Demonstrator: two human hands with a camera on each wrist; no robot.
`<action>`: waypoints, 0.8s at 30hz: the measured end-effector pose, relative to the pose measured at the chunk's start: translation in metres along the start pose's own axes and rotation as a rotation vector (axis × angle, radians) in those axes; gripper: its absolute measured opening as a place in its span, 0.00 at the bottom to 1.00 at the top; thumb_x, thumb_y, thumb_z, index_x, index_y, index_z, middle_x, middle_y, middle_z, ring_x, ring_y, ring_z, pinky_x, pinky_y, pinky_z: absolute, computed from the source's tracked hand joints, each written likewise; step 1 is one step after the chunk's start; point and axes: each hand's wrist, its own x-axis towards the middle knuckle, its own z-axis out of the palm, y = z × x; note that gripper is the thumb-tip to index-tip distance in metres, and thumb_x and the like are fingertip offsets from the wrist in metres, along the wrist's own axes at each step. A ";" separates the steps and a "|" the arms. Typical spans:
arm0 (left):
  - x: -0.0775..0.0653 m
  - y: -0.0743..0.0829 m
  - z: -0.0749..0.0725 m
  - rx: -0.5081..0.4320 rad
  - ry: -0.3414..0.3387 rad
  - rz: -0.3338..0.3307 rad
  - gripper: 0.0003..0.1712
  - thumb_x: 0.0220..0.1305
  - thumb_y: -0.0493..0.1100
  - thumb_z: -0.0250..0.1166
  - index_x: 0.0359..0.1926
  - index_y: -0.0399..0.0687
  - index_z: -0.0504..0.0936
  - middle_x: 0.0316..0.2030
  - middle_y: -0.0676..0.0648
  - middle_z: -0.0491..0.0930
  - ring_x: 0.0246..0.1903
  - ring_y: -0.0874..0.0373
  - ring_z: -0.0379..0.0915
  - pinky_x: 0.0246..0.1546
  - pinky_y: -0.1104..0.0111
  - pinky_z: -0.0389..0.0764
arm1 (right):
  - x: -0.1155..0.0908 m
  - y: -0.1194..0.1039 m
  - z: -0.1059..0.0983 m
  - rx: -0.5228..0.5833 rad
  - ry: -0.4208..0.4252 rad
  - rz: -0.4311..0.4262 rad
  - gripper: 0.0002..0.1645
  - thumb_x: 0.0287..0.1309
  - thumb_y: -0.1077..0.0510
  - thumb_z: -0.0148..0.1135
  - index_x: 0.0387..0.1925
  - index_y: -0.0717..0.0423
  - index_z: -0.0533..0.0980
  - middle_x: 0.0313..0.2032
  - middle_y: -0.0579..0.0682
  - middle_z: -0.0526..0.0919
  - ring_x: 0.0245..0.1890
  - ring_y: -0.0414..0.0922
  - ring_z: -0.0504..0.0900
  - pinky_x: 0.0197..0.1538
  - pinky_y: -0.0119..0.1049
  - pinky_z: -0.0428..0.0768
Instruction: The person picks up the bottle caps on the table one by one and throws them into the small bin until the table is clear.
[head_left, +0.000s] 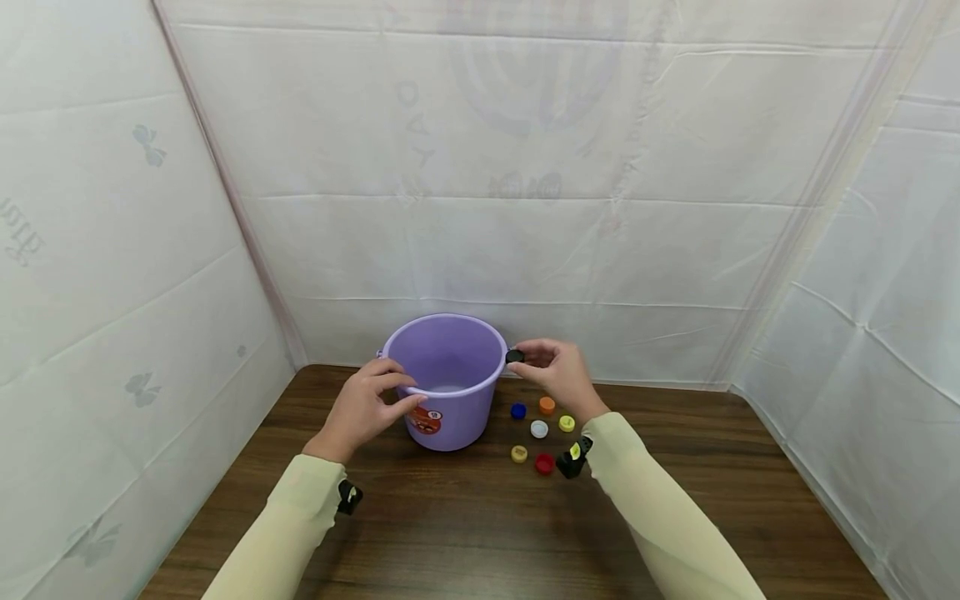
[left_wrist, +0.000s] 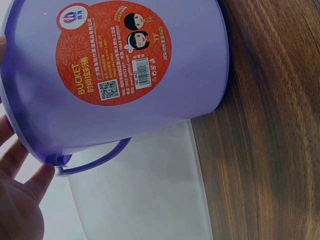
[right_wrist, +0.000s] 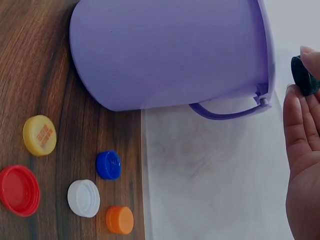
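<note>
A purple bucket (head_left: 457,425) stands upright on the wooden table, with a red label (left_wrist: 107,55) on its side. My left hand (head_left: 367,404) holds the near-left part of its rim, thumb outside and fingers over the edge. Between thumb and fingers, my right hand (head_left: 558,371) pinches a black bottle cap (right_wrist: 302,76) just outside the right side of the rim. Loose caps lie to the right of the bucket: blue (head_left: 518,411), orange (head_left: 547,406), white (head_left: 539,429), bright yellow (head_left: 567,424), dull yellow (head_left: 519,454) and red (head_left: 544,464).
White sheeting (head_left: 525,250) hangs behind the table and along both sides. The bucket's purple handle (right_wrist: 225,115) hangs down at the back. Dark wood tabletop (head_left: 450,533) stretches in front of the bucket and caps.
</note>
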 end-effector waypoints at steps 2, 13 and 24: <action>0.000 0.000 0.000 0.000 -0.003 -0.003 0.13 0.52 0.52 0.82 0.35 0.53 0.90 0.38 0.56 0.81 0.41 0.62 0.75 0.42 0.62 0.83 | 0.002 -0.001 0.002 -0.006 0.011 -0.004 0.21 0.52 0.48 0.80 0.46 0.52 0.87 0.43 0.52 0.90 0.38 0.46 0.89 0.40 0.33 0.87; 0.001 -0.001 0.000 0.001 -0.011 -0.011 0.13 0.52 0.53 0.81 0.34 0.54 0.90 0.38 0.56 0.81 0.42 0.61 0.75 0.43 0.62 0.83 | 0.014 -0.003 0.015 0.023 0.040 -0.002 0.20 0.52 0.52 0.81 0.46 0.53 0.87 0.42 0.55 0.90 0.39 0.48 0.89 0.42 0.31 0.87; 0.001 -0.002 0.000 -0.003 -0.006 -0.008 0.13 0.52 0.52 0.82 0.35 0.53 0.90 0.38 0.56 0.81 0.42 0.61 0.76 0.43 0.61 0.84 | 0.023 -0.009 0.024 0.025 0.052 0.018 0.20 0.52 0.49 0.81 0.46 0.50 0.87 0.42 0.51 0.90 0.40 0.45 0.89 0.43 0.34 0.87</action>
